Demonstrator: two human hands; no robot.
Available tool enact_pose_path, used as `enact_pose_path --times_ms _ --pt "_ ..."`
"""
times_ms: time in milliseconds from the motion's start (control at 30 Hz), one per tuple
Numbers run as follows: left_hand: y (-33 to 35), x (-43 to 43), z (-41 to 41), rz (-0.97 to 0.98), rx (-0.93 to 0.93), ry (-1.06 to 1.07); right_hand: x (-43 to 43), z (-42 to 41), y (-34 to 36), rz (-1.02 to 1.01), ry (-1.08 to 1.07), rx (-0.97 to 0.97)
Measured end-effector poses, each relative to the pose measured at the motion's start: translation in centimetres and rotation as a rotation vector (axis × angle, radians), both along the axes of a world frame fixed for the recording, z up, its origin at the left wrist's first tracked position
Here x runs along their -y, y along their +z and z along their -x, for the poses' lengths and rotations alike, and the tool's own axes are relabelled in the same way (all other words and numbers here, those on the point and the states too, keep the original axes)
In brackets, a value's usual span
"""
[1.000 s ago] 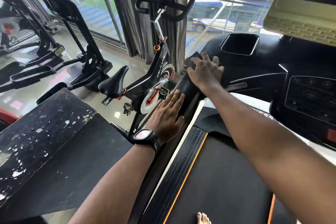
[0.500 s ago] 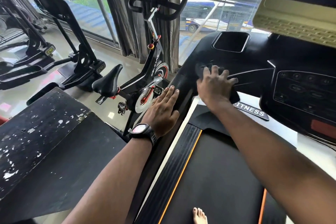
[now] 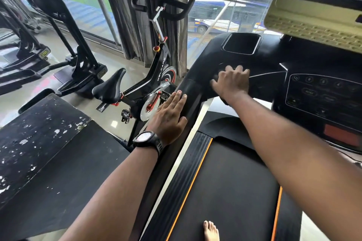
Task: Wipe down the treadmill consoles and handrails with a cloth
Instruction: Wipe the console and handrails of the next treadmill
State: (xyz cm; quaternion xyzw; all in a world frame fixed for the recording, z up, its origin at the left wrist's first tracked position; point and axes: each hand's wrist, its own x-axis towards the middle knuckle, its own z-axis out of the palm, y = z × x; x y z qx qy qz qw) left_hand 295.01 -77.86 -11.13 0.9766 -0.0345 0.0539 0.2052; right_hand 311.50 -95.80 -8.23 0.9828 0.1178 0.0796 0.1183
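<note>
I stand on a black treadmill. Its console [image 3: 270,60] has a cup recess [image 3: 242,43] and a button panel [image 3: 323,94]. My left hand [image 3: 170,115], with a black watch on the wrist, lies flat and empty on the padded left handrail [image 3: 191,90]. My right hand [image 3: 232,82] presses with spread fingers on a dark cloth [image 3: 224,101] on the console's left shoulder. The hand hides most of the cloth; only dark edges show beside the fingers and under the wrist.
A beige monitor housing [image 3: 313,17] hangs over the console at upper right. The belt [image 3: 225,191] with orange stripes runs below, with a bare foot [image 3: 210,231] on it. A spin bike [image 3: 156,84] stands left of the handrail, and a worn black platform [image 3: 45,143] is at lower left.
My right hand has slid with the cloth from the top of the handrail rightward onto the console's shoulder. My left hand has stayed flat on the handrail.
</note>
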Motion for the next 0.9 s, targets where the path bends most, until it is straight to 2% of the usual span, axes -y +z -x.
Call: enact_pose_path --times_ms 67,167,267,333,433,500,600,700,767,833,900 --pt "0.0 0.0 0.0 0.004 -0.004 -0.001 0.3 1.0 -1.3 -0.029 -0.004 -0.019" --pt "0.1 -0.1 0.0 0.001 -0.001 -0.002 1.4 0.9 -0.9 0.02 0.11 0.014" --pt "0.2 -0.1 0.0 0.009 -0.01 0.001 0.9 -2.1 1.9 0.049 0.024 -0.091" --pt "0.2 -0.1 0.1 0.008 -0.011 0.003 1.2 -2.0 1.1 0.043 -0.033 -0.084" --pt "0.3 -0.1 0.1 0.016 -0.02 -0.003 2.8 1.1 -1.4 -0.013 0.047 0.029" --pt "0.5 0.0 0.1 0.021 -0.023 -0.006 3.1 0.8 -0.8 0.003 0.098 0.009" --pt "0.7 0.1 0.3 0.021 -0.018 0.005 2.3 -2.1 2.0 0.031 0.032 -0.072" --pt "0.8 0.3 0.4 0.024 -0.029 0.005 3.1 -0.7 0.3 -0.017 -0.001 -0.017" --pt "0.9 0.3 0.4 0.025 -0.034 0.009 4.0 1.0 -1.2 -0.034 0.054 0.061" --pt "0.9 0.3 0.3 0.026 -0.031 0.013 4.0 -0.1 0.0 -0.018 0.106 0.04" --pt "0.9 0.2 0.4 0.019 -0.031 0.007 3.8 -2.2 2.0 0.011 0.039 -0.016"
